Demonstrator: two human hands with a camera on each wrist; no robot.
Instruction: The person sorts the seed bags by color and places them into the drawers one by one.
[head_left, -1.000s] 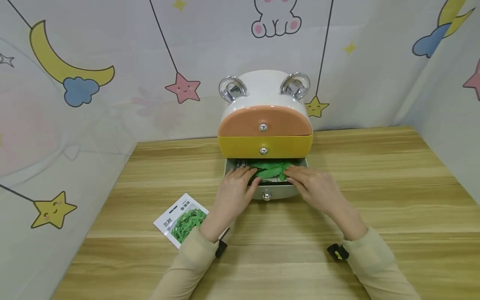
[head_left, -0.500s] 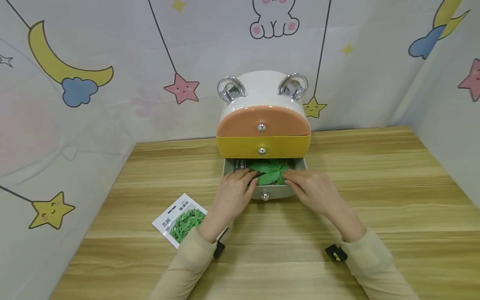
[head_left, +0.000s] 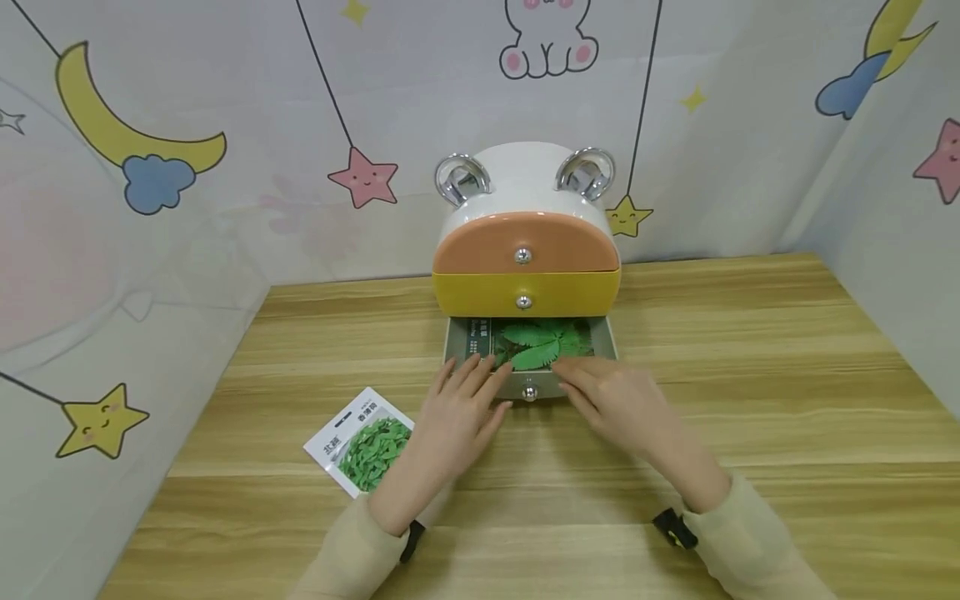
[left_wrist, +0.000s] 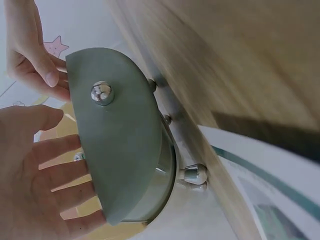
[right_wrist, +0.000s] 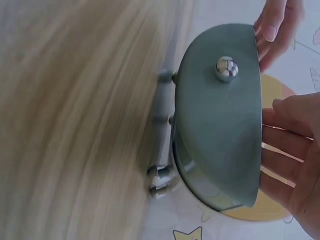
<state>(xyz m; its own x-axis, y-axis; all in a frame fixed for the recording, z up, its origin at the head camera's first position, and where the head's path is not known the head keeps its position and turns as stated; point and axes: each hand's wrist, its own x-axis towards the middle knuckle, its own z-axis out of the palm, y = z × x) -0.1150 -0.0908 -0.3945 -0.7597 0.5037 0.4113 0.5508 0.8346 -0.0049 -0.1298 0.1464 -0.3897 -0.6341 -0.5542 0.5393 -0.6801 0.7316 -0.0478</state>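
Observation:
A cabinet's grey-green bottom drawer (left_wrist: 122, 145) is pulled out. Lying flat inside is a packet (head_left: 536, 343) printed with green leaves, its left end dark with white lettering. My left hand (head_left: 453, 425) is spread at the front left of the drawer, fingertips over the rim. At the front right, my right hand (head_left: 618, 404) has its fingers extended together, tips at the rim close to the packet's near edge. Both wrist views show straight fingers behind the top edge of the drawer front, thumbs apart from it. Neither hand grips anything.
The white cabinet (head_left: 528, 179) has silver ear-like rings, with an orange drawer (head_left: 480, 250) and a yellow drawer (head_left: 480, 296) closed above. A white packet (head_left: 363, 442) picturing green pods lies on the wooden table (head_left: 750, 358), left of the left forearm. A patterned curtain hangs behind.
The leaf-printed packet has settled flat in the drawer and more of it shows. My left hand has drawn back toward me and spread its fingers; my right hand has drawn back slightly.

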